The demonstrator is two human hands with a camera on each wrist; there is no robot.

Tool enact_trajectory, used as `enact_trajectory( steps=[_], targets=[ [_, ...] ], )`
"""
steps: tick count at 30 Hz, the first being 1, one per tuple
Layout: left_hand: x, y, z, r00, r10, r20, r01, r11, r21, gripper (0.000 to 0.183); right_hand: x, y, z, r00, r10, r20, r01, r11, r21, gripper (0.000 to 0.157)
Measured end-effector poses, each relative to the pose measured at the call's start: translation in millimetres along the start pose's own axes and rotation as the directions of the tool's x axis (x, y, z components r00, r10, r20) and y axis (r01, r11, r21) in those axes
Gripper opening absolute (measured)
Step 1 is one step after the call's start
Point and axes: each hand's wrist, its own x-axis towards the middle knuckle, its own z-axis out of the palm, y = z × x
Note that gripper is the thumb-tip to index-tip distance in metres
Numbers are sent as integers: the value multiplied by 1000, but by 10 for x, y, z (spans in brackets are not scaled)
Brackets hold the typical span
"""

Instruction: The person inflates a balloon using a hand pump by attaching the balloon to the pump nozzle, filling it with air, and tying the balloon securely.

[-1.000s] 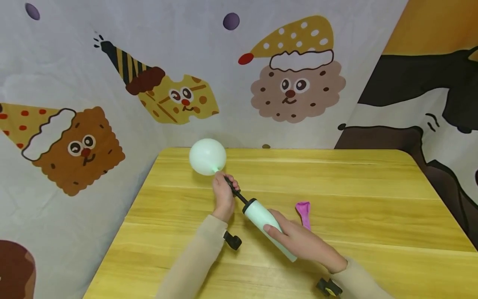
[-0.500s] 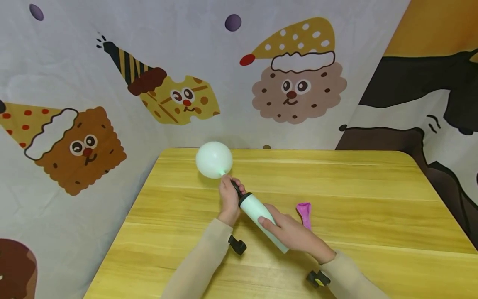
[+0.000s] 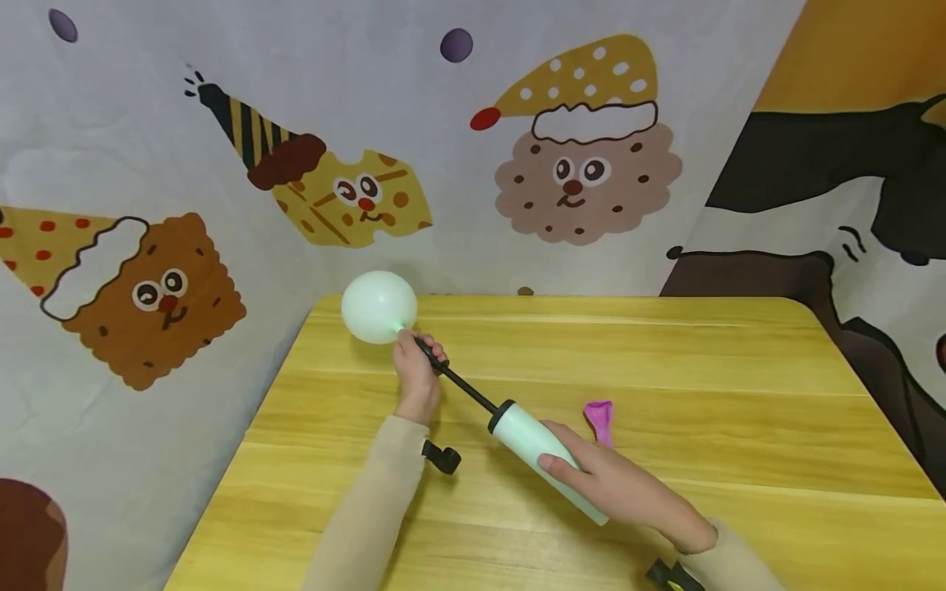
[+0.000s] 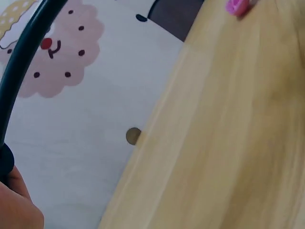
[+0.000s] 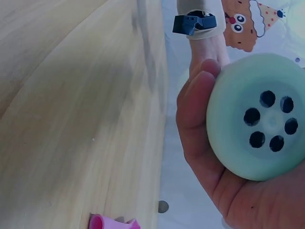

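A pale green, partly inflated balloon [image 3: 378, 306] sits at the tip of a hand balloon pump, over the table's back left. My left hand [image 3: 416, 369] grips the pump's black front end, thumb at the balloon's neck. From there a long black rod [image 3: 469, 388] runs into the mint-green barrel [image 3: 521, 437], which my right hand [image 3: 621, 484] holds with fingers and thumb around it. In the right wrist view the barrel's round end cap [image 5: 273, 121] shows several dark holes. The left wrist view catches the rod [image 4: 25, 57] and part of my left hand [image 4: 19, 210].
A flat pink balloon [image 3: 599, 420] lies on the wooden table [image 3: 702, 361], just beyond my right hand. Behind the table hangs a pale cloth [image 3: 458, 254] printed with cartoon snacks. Black camera mounts [image 3: 442, 457] are on both wrists.
The pump was pushed together half a second ago and is now drawn out long. My left hand and the balloon have moved left, my right hand with the barrel right and nearer.
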Motion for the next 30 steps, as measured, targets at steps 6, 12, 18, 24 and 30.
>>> enact_trajectory(
  steps=[6,12,18,24,30],
  targets=[
    [-90,19,65,999,16,42,-17,1000,17,41,49,0,34,1000,-5,-6,5,1000,6,53],
    [-224,-106,123,997,-11,72,8,999,35,43,210,-14,101,1000,-4,-23,4,1000,1,56],
    [-356,-219,164,993,-39,109,33,998,58,43,357,-49,131,999,26,-42,-25,999,19,60],
    [-417,-296,179,993,-76,95,72,996,49,43,441,-32,134,998,33,-44,-32,999,13,59],
    [-325,-345,76,994,-94,53,92,995,42,42,395,16,161,998,41,-37,-41,999,23,61]
  ],
)
